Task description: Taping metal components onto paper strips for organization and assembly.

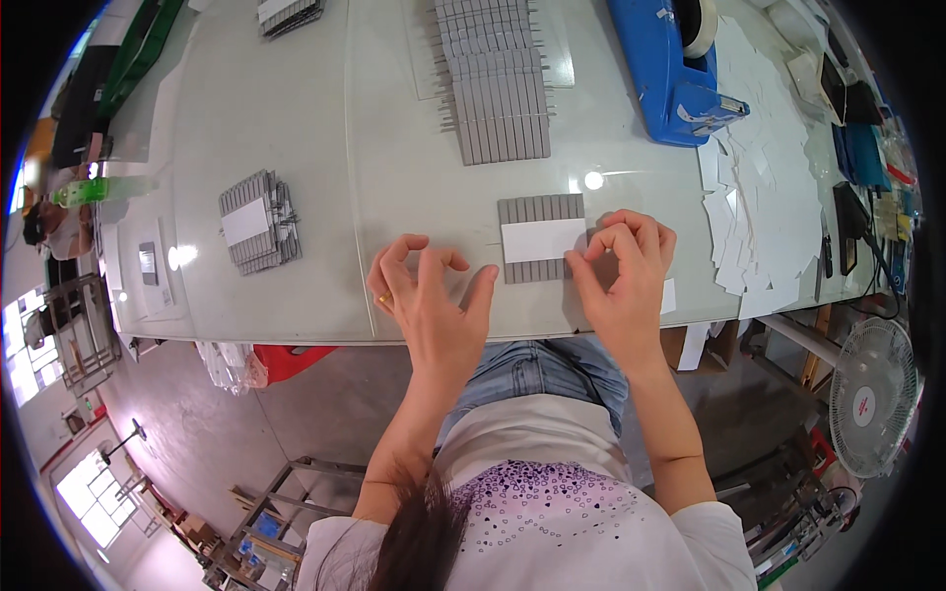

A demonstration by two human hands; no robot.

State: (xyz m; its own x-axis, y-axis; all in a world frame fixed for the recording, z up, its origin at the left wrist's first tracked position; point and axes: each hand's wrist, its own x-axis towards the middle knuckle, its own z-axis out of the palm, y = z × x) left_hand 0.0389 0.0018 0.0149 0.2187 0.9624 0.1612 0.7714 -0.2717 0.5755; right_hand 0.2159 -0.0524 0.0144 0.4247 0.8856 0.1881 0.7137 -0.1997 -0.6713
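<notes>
A short row of grey strip-shaped parts [540,208] lies on the table's near edge with a white label [542,239] across its middle. My right hand [623,274] rests at the row's right end, fingertips touching the label's right edge. My left hand [426,295] hovers just left of the row, fingers spread and curled, holding nothing, its thumb close to the row's lower left corner.
A labelled finished bundle [257,223] lies to the left. A long row of loose grey parts [495,84] runs up the table's middle. A blue tape dispenser [676,69] and a heap of white labels [764,187] sit at the right. A fan [872,396] stands lower right.
</notes>
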